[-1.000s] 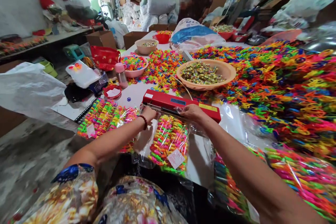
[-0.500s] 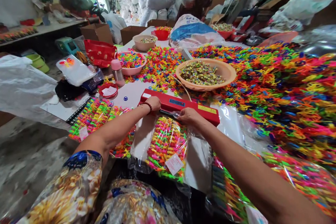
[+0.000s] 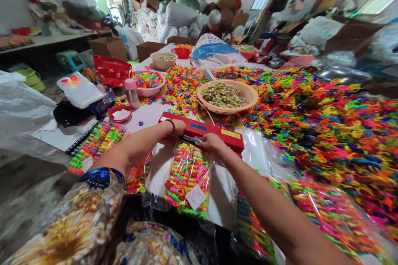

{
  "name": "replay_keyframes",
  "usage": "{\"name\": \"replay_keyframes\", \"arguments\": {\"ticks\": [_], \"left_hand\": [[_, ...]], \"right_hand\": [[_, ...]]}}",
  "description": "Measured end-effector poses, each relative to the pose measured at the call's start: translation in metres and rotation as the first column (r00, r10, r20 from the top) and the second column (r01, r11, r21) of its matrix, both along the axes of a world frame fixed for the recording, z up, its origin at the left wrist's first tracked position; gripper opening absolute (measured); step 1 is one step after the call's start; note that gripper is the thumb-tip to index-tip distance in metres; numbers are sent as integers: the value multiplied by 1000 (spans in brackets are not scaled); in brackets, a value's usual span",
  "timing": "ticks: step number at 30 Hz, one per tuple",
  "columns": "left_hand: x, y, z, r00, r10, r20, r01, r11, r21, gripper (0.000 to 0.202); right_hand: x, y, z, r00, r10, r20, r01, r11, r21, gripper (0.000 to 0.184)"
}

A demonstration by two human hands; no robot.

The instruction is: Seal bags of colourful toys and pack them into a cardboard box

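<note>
Bag (image 3: 188, 176), clear and packed with rows of bright pieces (image 3: 178, 165), is lying on the white surface (image 3: 151, 112) just in front of the red machine (image 3: 199, 127), its far end reaching toward the machine's front edge. Your left hand (image 3: 178, 127) is resting over the machine's left part, fingers bent; whether they're gripping or only pressing, I cannot tell. Your right hand (image 3: 214, 143) is working at the machine's front, right of its middle, and those fingers appear to be pinching the bag's end. Here's the delicate bit, I'd judge: that end should be lying straight and unwrinkled along the machine, so your right fingers are best giving light, even tension while your left is bearing down steadily. Those packed pieces are sitting near the machine's edge, and nudging one under would be risking a crease. Behind the machine, a peach basin (image 3: 228, 111) is standing.
</note>
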State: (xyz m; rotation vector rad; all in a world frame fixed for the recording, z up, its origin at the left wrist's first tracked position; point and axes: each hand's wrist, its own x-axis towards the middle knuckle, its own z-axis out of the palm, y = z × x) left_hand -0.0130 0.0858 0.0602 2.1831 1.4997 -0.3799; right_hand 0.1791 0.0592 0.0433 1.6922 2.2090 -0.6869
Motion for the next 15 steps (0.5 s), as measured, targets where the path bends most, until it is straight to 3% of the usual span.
{"name": "replay_keyframes", "arguments": {"ticks": [2,4,5,7,8,10,13,15], "left_hand": [[-2,0,13,995,-75,-61,79,995,59,16],[-6,-1,32,995,-48,-84,67,968,240,28],[-8,-2,43,997,14,-73,13,931,364,34],[-14,-9,66,987,158,-4,-127,805,579,40],[-17,-15,76,978,205,37,-180,744,643,38],[-22,-36,93,973,207,100,-218,688,692,30],[-22,-81,101,965,57,254,-217,715,664,21],[-17,-117,97,885,-92,456,-213,790,575,16]], "right_hand": [[1,-1,-3,1000,12,-21,-11,999,36,18],[3,-2,-5,999,17,-36,-14,997,70,18],[4,-2,-5,999,23,-36,-20,997,73,19],[7,-3,2,999,17,-37,-14,996,83,22],[8,-6,8,999,8,-48,-2,993,122,24],[8,-19,27,996,-10,-85,35,954,298,39],[2,-55,58,977,81,-196,56,794,606,83],[-5,-86,73,911,281,-302,5,725,689,84]]}}
